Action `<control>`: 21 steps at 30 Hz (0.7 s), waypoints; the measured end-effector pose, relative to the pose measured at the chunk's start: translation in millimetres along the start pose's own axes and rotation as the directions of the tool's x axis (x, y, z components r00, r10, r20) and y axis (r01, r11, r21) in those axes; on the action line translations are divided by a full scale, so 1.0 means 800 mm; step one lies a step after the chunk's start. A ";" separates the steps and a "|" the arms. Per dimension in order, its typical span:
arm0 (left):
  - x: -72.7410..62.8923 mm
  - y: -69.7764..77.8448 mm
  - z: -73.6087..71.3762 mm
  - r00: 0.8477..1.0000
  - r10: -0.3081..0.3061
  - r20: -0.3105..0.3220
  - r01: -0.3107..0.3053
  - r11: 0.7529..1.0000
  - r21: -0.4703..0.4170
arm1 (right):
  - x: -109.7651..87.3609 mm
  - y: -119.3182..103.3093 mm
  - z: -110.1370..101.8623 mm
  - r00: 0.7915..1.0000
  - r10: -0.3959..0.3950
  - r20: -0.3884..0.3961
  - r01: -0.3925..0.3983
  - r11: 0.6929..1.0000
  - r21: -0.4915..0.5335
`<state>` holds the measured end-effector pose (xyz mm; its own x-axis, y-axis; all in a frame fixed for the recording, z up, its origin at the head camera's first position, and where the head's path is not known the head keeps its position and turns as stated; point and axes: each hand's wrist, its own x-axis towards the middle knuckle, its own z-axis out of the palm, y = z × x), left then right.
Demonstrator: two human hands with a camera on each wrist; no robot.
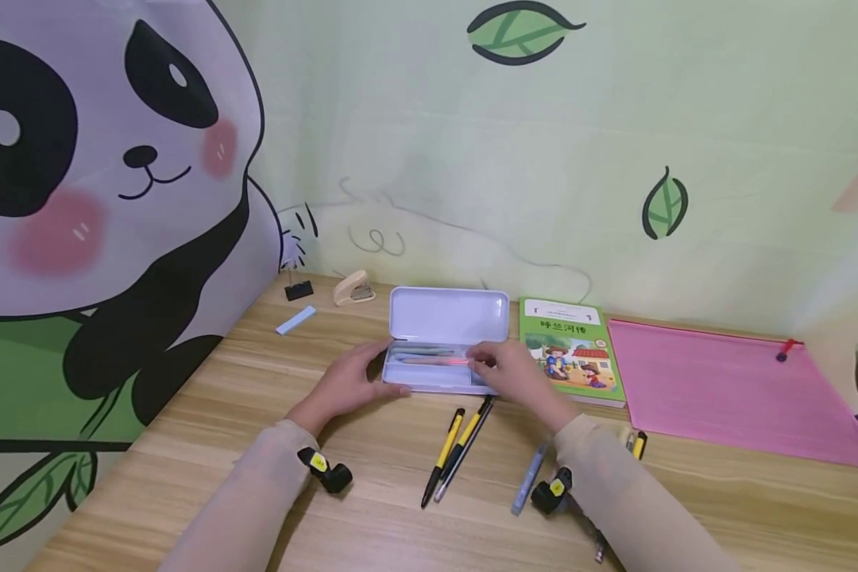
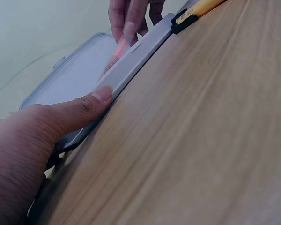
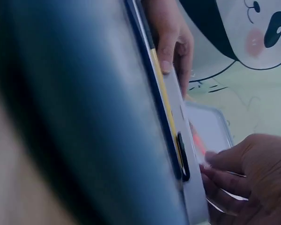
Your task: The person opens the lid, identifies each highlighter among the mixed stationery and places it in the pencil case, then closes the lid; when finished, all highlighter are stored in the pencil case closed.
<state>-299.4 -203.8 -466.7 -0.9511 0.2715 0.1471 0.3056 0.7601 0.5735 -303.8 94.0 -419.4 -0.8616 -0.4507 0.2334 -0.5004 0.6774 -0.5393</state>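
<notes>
An open white pencil case (image 1: 449, 314) stands on the table with its lid raised against the back. My left hand (image 1: 346, 384) grips its left end, the thumb (image 2: 102, 93) lying along the front wall. Over the right part of the case, my right hand (image 1: 513, 372) pinches the end of a slim pen with a pink tip (image 1: 460, 361), seen pink between the fingers in the left wrist view too. Another slim pen (image 1: 422, 350) lies behind it inside the case. The right-hand fingers (image 3: 225, 161) partly hide the case's right compartment.
Before the case lie two yellow-black pens (image 1: 443, 457) and a pencil (image 1: 465, 450). A blue pen (image 1: 527, 481) lies by the right sleeve, which partly covers more pens. Behind are a binder clip (image 1: 299, 291), stapler (image 1: 353, 288), blue strip (image 1: 296, 320), book (image 1: 572, 349) and pink pouch (image 1: 722, 389).
</notes>
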 end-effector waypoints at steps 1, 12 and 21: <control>0.000 0.000 0.000 1.000 0.002 -0.001 -0.002 1.000 -0.001 | 0.000 0.000 0.002 1.000 -0.003 0.000 0.003 1.000 -0.005; 0.001 0.000 0.000 1.000 -0.002 0.000 0.002 1.000 -0.011 | -0.001 -0.002 0.005 1.000 0.026 -0.010 -0.026 0.999 -0.024; 0.000 0.001 0.000 1.000 0.001 0.000 -0.001 1.000 -0.014 | -0.003 -0.004 0.007 0.998 0.057 0.011 -0.057 0.998 -0.009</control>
<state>-299.3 -203.2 -466.6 -0.9508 0.2723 0.1479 0.3062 0.7511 0.5849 -299.5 89.9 -422.6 -0.8878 -0.4178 0.1931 -0.4513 0.7073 -0.5441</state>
